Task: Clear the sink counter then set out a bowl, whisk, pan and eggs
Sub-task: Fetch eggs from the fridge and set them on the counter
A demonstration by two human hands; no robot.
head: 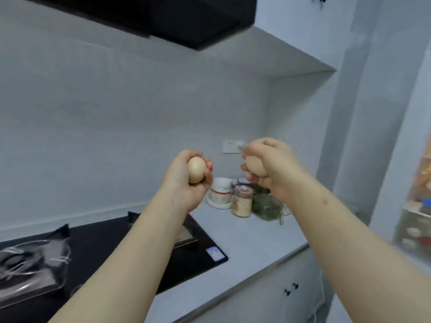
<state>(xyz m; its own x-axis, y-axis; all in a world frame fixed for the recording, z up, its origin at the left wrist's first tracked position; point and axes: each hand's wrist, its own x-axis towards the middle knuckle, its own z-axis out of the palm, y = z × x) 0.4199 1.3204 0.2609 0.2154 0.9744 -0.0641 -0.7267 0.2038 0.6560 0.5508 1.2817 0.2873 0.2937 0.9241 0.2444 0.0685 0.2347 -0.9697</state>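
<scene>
A: Logging from far left of the hands: a black cooktop (98, 250) is lying below and left of the left forearm, with a sheet of clear plastic wrap (30, 259) sitting on its left part. A small blue-and-white sticker (215, 252) is showing on its corner, under the gap between the two forearms.

B: Hand state?

A: Left hand (186, 180) is curling shut around a tan egg (196, 169), fingers wrapping behind it, thumb side toward the camera. Right hand (270, 164) is closing over a second egg (256, 166), gripping it from above, so only the egg's left face is showing. Hands are held apart, level with each other, both raised above the pale counter (245, 238).

B: Anything under them?

A: Just below and between the hands, against the back wall, a white cup (221, 192) is standing on a saucer. Right of it, a glass jar (242, 201) of pale contents is standing upright, and a clear glass container (267, 207) of dark green contents is sitting under the right wrist. Details are blurring here.

B: Further right?

A: A wall socket (231, 146) is showing just left of the right hand's knuckles. Beyond the right forearm, open shelving (417, 215) is appearing, too smeared to read.
</scene>
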